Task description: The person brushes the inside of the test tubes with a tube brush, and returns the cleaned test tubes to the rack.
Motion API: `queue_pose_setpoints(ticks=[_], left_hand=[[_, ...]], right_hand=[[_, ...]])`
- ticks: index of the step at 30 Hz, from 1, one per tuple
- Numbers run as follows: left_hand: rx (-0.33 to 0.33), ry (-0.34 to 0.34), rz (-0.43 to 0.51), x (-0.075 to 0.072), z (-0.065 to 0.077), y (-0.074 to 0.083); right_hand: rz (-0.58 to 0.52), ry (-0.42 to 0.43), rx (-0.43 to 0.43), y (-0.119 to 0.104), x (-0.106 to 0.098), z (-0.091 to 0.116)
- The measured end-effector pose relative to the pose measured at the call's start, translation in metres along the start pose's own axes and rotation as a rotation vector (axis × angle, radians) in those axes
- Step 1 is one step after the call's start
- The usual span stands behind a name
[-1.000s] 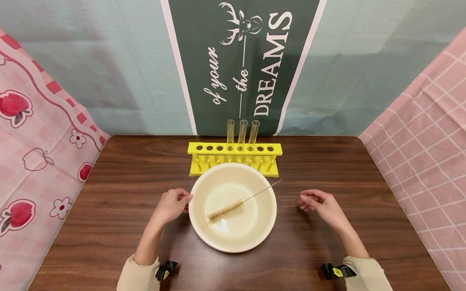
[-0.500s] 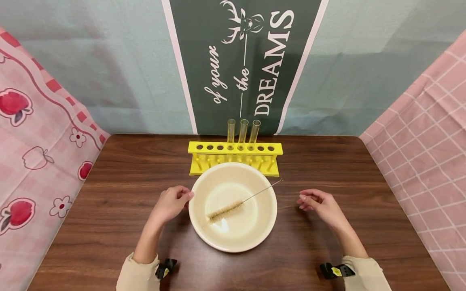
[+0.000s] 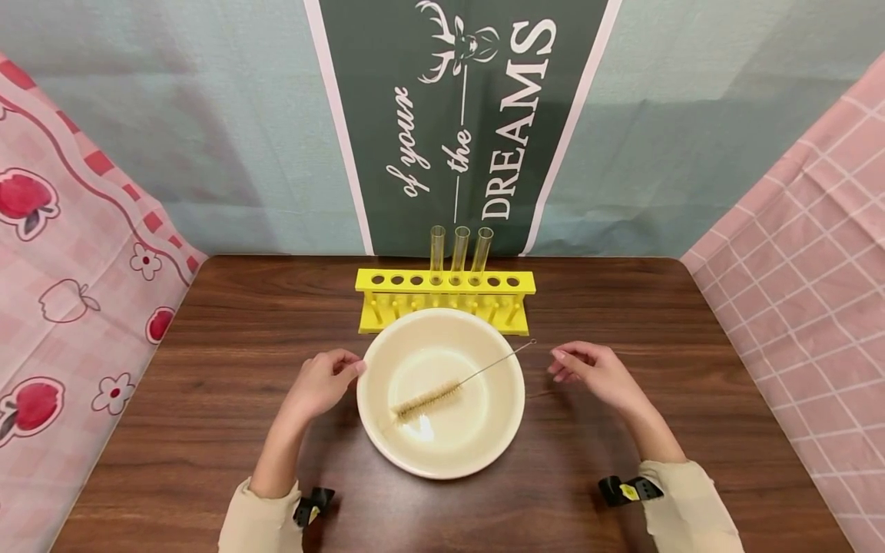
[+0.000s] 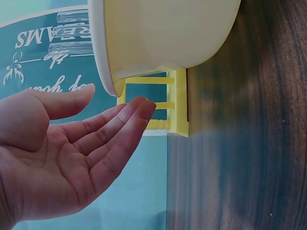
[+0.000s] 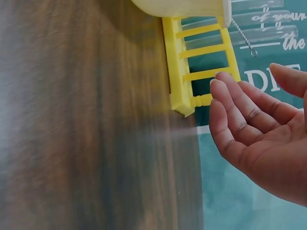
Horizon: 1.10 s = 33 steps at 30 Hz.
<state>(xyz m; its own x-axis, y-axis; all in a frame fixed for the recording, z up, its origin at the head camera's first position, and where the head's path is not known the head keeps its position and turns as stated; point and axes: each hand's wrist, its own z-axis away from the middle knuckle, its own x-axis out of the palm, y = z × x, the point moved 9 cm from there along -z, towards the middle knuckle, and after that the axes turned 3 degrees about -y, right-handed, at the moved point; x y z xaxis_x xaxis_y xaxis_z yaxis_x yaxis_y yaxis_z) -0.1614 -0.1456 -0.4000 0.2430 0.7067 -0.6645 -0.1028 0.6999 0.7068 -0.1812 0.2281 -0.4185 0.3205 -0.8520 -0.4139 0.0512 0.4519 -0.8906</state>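
Note:
A cream basin (image 3: 442, 461) stands mid-table, with a test tube brush (image 3: 427, 401) lying in it. The brush's bristles rest on the bottom, and its looped wire handle leans out over the right rim. My left hand (image 3: 323, 384) is at the basin's left rim, thumb right beside it; in the left wrist view the hand (image 4: 91, 143) has relaxed fingers and a gap between thumb and fingers. To the right of the basin my right hand (image 3: 588, 370) hovers near the brush's wire loop (image 3: 532, 342). The right wrist view shows that hand (image 5: 259, 124) holding nothing, fingers loosely bent.
Behind the basin stands a yellow test tube rack (image 3: 387, 281), partly hidden by its rim. Three glass test tubes (image 3: 459, 257) stand upright in it. A blue-green curtain (image 3: 276, 153) with a dark printed panel backs the wooden table (image 3: 242, 330); pink cloths hang at both sides.
My right hand has moved left and a little farther forward, closer to the brush's wire handle. The left hand, basin and rack look the same.

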Motion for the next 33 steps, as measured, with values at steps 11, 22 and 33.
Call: queue_pose_setpoints(ticks=[11, 22, 33], left_hand=[[0.005, -0.002, -0.011, -0.005, 0.001, 0.002], [0.055, 0.005, -0.074, -0.018, -0.007, 0.022], [0.162, -0.015, -0.056, -0.029, -0.031, 0.063]], right_hand=[[-0.049, -0.094, 0.007, -0.017, 0.016, -0.026], [0.024, -0.112, -0.011, -0.023, 0.023, -0.030], [0.022, -0.112, 0.000, -0.025, 0.024, -0.026]])
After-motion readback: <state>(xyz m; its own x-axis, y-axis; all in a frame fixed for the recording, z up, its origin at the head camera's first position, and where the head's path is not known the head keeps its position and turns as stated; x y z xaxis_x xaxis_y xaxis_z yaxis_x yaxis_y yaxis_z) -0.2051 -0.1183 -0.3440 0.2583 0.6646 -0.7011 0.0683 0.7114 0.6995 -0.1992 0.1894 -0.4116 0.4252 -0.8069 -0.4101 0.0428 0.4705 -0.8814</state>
